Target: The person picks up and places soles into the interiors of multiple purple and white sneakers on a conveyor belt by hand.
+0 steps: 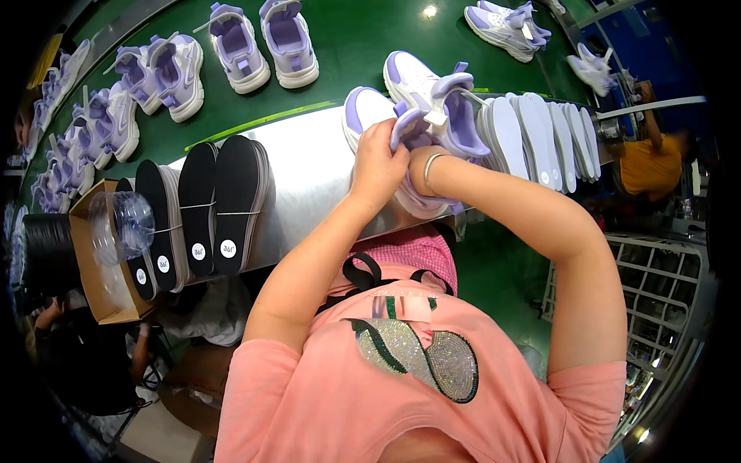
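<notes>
A white and lilac sneaker [363,110] rests on the metal ledge in front of me, its toe pointing away. My left hand [378,163] is closed on the tongue and collar edge of this shoe. Inside its opening sits my right hand [419,163], a bangle on the wrist; the shoe hides its fingers, so I cannot tell what they hold. Right beside it, a matching sneaker [411,76] stands with a white tag near its laces. To the right of the pair, stacks of white insoles [505,137] stand in a row.
Bundles of black insoles [239,185] lie left on the metal ledge [301,166], by a cardboard box [104,289] with clear plastic. More lilac sneakers [289,46] stand on the green conveyor [347,35]. A white rack [648,285] is at right. Other people work on both sides.
</notes>
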{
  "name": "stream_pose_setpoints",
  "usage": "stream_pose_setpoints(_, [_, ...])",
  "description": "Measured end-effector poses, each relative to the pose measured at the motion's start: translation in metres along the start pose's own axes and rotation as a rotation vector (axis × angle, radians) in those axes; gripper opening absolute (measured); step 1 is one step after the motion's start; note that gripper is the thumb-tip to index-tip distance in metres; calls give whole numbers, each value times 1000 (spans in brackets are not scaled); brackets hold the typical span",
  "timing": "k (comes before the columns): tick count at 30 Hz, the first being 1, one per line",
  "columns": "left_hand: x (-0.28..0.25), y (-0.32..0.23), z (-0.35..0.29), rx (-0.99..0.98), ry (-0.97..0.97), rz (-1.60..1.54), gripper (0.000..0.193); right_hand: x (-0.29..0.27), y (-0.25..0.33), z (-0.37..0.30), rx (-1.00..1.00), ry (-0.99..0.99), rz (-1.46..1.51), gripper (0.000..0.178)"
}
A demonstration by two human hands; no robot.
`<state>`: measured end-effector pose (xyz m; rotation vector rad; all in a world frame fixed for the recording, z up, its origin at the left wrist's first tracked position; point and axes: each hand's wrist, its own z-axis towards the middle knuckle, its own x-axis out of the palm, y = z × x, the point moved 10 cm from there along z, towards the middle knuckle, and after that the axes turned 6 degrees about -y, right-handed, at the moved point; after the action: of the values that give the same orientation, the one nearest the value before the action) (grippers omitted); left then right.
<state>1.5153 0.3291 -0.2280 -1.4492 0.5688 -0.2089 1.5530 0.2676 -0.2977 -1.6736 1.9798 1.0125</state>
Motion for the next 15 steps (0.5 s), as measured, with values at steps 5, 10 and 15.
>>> stream_pose_setpoints(5, [2, -5, 1, 15, 0, 11, 36, -71, 23, -41, 259, -39, -58, 25])
stream_pose_setpoints(10, [3, -10, 1, 8, 16, 38, 37, -28, 13, -44, 38, 260, -255, 24])
stream_pose_setpoints(15, [8, -7, 0, 21, -4, 45, 37, -24, 13, -82, 148, 261, -43, 35])
